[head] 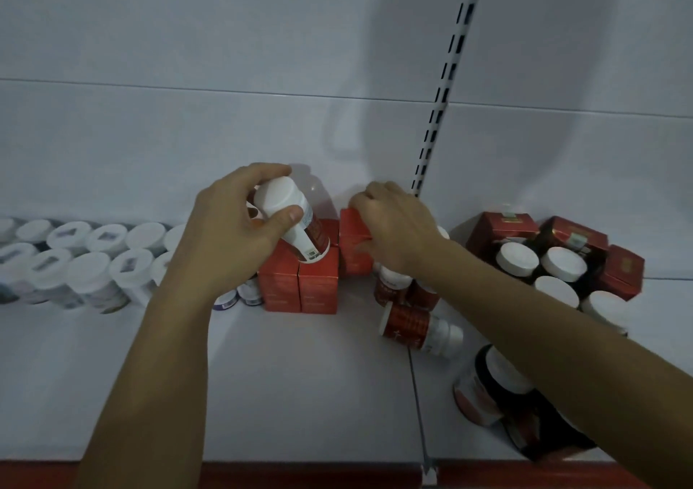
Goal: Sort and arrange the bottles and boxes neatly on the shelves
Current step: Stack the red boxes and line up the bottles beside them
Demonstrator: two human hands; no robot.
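Note:
My left hand (240, 226) grips a white-capped bottle with a red label (296, 226), tilted, its base resting on top of two red boxes (300, 286) that stand side by side on the white shelf (300, 376). My right hand (393, 222) closes over the top of another red box (354, 248) just right of them, against the back wall. Under my right wrist stand red-labelled bottles (390, 286), partly hidden. One red-labelled bottle (420, 329) lies on its side in front of them.
Two rows of white-capped bottles (93, 259) fill the left of the shelf. At the right stand more red boxes (502, 229) and white-capped dark jars (555, 274). A larger jar (483, 387) lies under my right forearm. A slotted upright (442, 87) divides the back wall.

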